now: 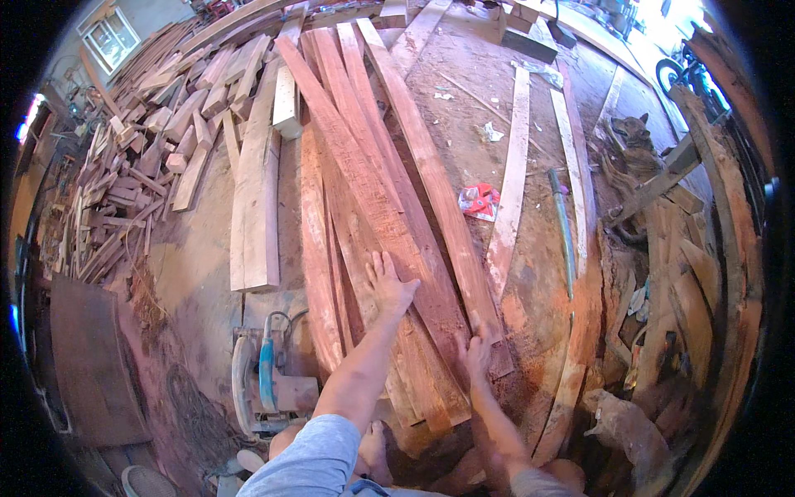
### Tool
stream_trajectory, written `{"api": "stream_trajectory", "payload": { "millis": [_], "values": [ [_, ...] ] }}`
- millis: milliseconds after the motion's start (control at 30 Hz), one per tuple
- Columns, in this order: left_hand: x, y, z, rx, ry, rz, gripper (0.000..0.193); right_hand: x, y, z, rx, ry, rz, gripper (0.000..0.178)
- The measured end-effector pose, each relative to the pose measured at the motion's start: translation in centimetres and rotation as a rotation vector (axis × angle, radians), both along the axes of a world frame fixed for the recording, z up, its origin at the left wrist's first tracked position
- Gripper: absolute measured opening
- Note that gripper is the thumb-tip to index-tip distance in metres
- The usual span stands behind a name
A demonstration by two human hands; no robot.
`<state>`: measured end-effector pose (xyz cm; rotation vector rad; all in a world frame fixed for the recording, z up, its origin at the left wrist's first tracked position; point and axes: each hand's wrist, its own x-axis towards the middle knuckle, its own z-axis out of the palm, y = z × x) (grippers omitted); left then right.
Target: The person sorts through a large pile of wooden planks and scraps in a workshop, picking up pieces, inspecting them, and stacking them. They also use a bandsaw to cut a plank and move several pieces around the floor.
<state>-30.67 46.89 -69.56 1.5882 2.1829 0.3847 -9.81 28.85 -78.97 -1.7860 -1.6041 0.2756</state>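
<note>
Several long reddish-brown planks lie lengthwise in front of me, overlapping in a loose stack. My left hand [391, 290] rests flat, fingers spread, on a broad plank [373, 195] that runs slantwise across the others. Lower and to the right, my right hand [476, 354] is closed at the near end of the right-hand plank [439, 178]; its fingers seem to grip that corner, though they are partly hidden. Left of my left forearm, a power saw with a blue handle [267, 373] sits on the ground.
A heap of offcuts [124, 190] fills the left, beside a thick pale beam [255, 215]. On the right lie narrow strips [509, 182], a red packet [479, 201] and a greenish bar [561, 224]. A dark dog [633, 137] and a pale animal [633, 427] are at right.
</note>
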Motion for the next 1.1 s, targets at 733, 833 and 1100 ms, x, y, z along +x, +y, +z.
{"api": "stream_trajectory", "payload": {
  "millis": [733,833,1100],
  "values": [
    [2.8,-1.9,9.8,0.068,-0.581,-0.351,0.091,5.0,-3.1,8.5,-0.347,0.281,0.015,0.054],
    [0.0,-5.0,12.8,-0.226,-0.748,-0.308,0.087,6.6,-3.9,14.4,-0.438,0.063,-0.338,0.059],
    [-18.3,-26.0,17.7,-0.951,-0.167,-0.192,0.061,9.4,-15.2,31.4,-1.023,0.424,-0.257,0.069]
  ]
}}
